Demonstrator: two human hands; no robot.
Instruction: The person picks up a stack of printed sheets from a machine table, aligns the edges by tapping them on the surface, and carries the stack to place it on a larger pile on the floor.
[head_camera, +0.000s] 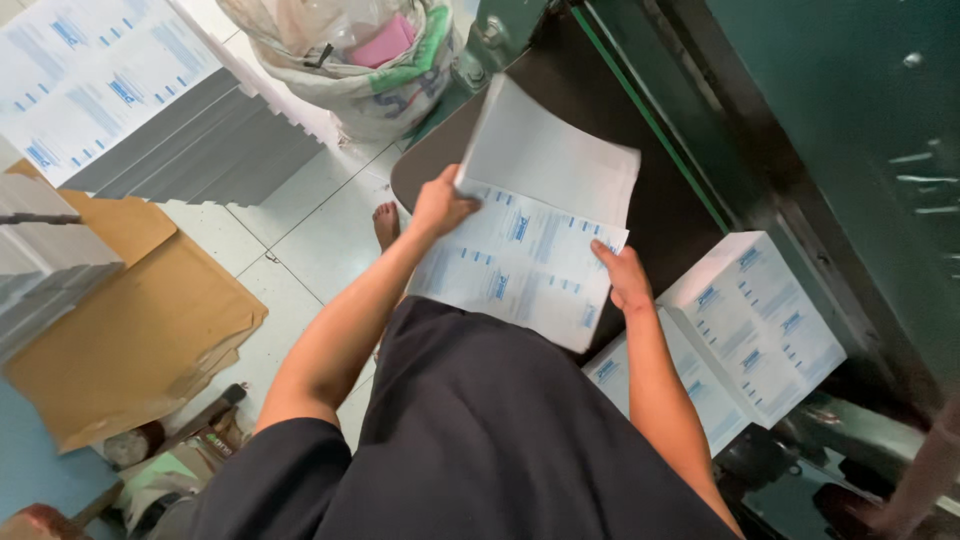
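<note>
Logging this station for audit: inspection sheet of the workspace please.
Surface: dark machine table, partly covered by sheets.
Job's things: bundle of printed sheets, top sheets curled back; held over the lap.
Clutter: two printed stacks at right; tall stack upper left; cardboard on tiled floor; sack of scraps.
Grippers: left hand grips bundle's upper edge; right hand holds its right edge.
Cables: nothing seen.
Surroundings: green machine body; bare foot on tiles.

Tall stack of printed sheets (100, 80) stood upper left. Brown cardboard (130, 340) lay flat on tiled floor (300, 230). Full sack (360, 60) sat near green machine (850, 130). Two more printed stacks (750, 320) rested at right.
</note>
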